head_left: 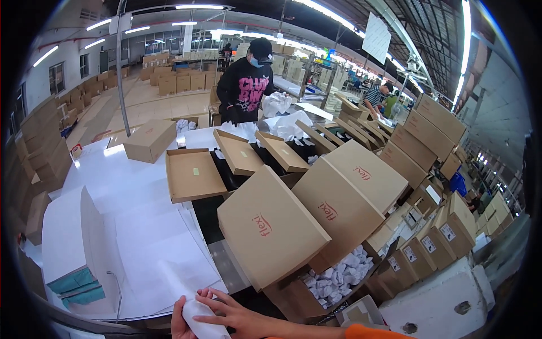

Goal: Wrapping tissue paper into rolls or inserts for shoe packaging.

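White bunched paper sheet point(199, 314): in hand at near edge of white-topped desk point(132, 181) | left hand point(179, 321): fingers curled, gripping sheet | right hand point(241, 316): fingers laid across sheet, pinch cannot be determined

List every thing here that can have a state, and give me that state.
White paper: curled, held between both hands
Left hand: closed on the white paper
Right hand: closed on the white paper, fingers over it
Paper sheets: spread flat, overlapping
Paper wads: crumpled, heaped in an open box
Ceiling light: lit
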